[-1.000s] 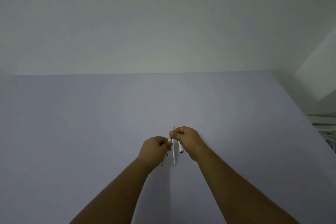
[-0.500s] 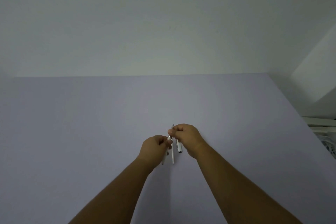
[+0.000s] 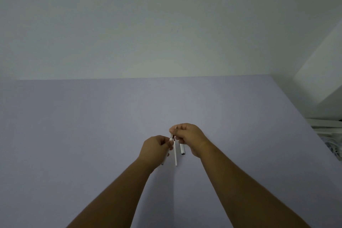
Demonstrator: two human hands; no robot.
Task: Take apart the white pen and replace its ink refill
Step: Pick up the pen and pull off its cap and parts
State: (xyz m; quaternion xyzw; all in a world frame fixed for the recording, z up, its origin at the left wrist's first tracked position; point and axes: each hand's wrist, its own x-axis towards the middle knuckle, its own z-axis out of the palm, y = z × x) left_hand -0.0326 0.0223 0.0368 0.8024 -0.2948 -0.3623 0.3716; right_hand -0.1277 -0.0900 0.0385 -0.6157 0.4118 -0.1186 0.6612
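Observation:
My left hand is closed around the white pen barrel, which is tilted, with its rear end poking out below the palm. My right hand pinches the barrel's front end from above, so both hands meet there. A thin white ink refill runs straight toward me between the hands; I cannot tell whether it rests on the table or is held. A short white pen cap with a dark end lies just right of it, partly under my right hand.
The lilac table stretches wide to the left and far side, meeting a pale wall. Its right edge slants down at the right, where white cables and a shelf sit beyond it.
Both hands have drifted slightly away from me and stayed joined at the pen's front end. The refill and the cap keep their places between the hands.

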